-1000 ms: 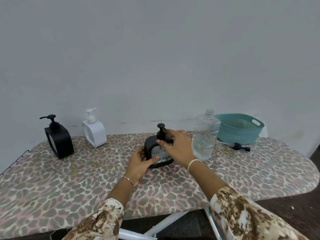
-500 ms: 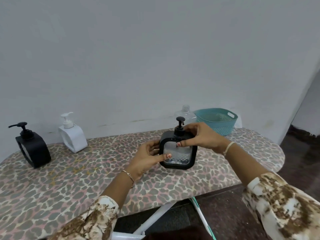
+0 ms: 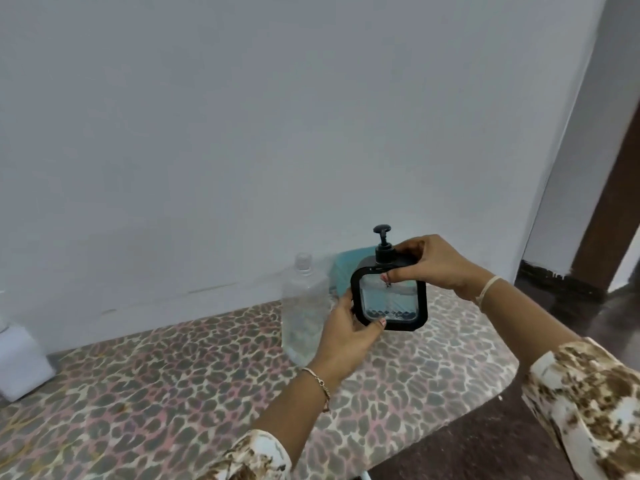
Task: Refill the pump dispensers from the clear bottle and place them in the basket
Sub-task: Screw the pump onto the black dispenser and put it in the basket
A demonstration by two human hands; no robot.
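The black pump dispenser (image 3: 398, 303), a rounded-square matte frame around a clear ribbed window, is held upright above the leopard-print worktop (image 3: 173, 393). The left grip (image 3: 349, 327) clamps its lower left corner. The right grip (image 3: 440, 268) pinches its shoulder beside the pump neck. A clear plastic bottle (image 3: 304, 306) stands just left of the left grip. The teal basket (image 3: 349, 268) sits behind the dispenser, mostly blocked. A white dispenser (image 3: 20, 362) stands far left.

Plain pale wall (image 3: 242, 133), dark floor (image 3: 471, 445) (brown door frame (image 3: 609, 216) at right), leopard-print ironing board (image 3: 173, 393).
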